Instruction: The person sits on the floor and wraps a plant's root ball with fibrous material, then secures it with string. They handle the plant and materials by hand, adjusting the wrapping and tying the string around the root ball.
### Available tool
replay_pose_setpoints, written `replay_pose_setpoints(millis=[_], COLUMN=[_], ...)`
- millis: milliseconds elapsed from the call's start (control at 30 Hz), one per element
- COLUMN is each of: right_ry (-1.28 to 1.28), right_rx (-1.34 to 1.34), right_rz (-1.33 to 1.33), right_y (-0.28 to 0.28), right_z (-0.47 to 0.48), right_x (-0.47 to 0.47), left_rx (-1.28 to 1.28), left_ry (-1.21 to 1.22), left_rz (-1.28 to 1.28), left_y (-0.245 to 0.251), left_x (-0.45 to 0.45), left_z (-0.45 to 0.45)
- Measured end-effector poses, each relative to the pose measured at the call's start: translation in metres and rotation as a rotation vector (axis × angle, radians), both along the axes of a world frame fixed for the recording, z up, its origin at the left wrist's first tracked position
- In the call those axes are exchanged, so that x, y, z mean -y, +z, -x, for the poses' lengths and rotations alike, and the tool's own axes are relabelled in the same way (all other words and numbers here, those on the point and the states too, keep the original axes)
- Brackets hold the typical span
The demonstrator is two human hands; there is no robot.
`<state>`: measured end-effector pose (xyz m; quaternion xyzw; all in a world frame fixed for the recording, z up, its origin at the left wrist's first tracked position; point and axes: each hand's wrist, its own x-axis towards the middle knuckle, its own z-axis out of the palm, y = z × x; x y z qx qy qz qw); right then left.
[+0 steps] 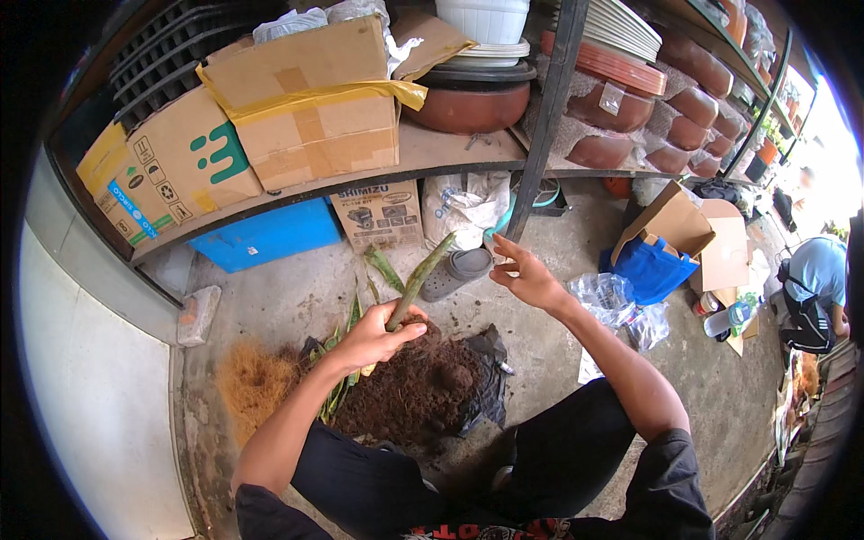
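Observation:
My left hand (381, 337) grips a snake plant cutting (422, 277) near its base, where a small clump of brown soil clings. Its long green leaf points up and to the right. To the right, my right hand (526, 273) is raised with its fingers apart and holds nothing. Beneath my hands lies a heap of dark, fibrous soil (412, 391) on a black plastic sheet (489, 378). More variegated snake plant leaves (331, 378) lie at the left edge of the heap, beside a pile of orange-brown coconut fibre (256, 378).
A grey clog (455, 275) stands beyond the heap. Cardboard boxes (310, 128) and brown pots (472, 108) fill the shelf (432, 155). A blue bag (651, 270), clear plastic bags (607, 297) and a bottle (725, 320) are at right. A person (813, 290) crouches at far right.

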<state>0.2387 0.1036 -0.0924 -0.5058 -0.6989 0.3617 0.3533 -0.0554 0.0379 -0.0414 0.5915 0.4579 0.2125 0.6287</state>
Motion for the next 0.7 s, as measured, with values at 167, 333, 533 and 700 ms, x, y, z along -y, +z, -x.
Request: replay_pose_setpoints(millis=[167,333,533,700], right_ry=[0.246,0.324,0.245,0.307], right_rx=[0.032,0.106,0.196,0.125], right_rz=[0.08,0.009,-0.097,0.221], right_y=[0.028,0.056,0.061,0.053], right_z=[0.015,0.049,0.056,0.05], right_x=[0.01,0.039,0.039,0.037], left_rx=[0.01,0.064,0.121,0.206], left_ry=[0.077,0.156,0.257,0.313], left_rz=[-0.017,-0.073,-0.101,-0.074], left_y=[-0.006,-0.012,-0.002,-0.006], left_x=[-0.001,-0.005,-0.007,-0.011], left_z=[-0.004,-0.009,-0.027,-0.028])
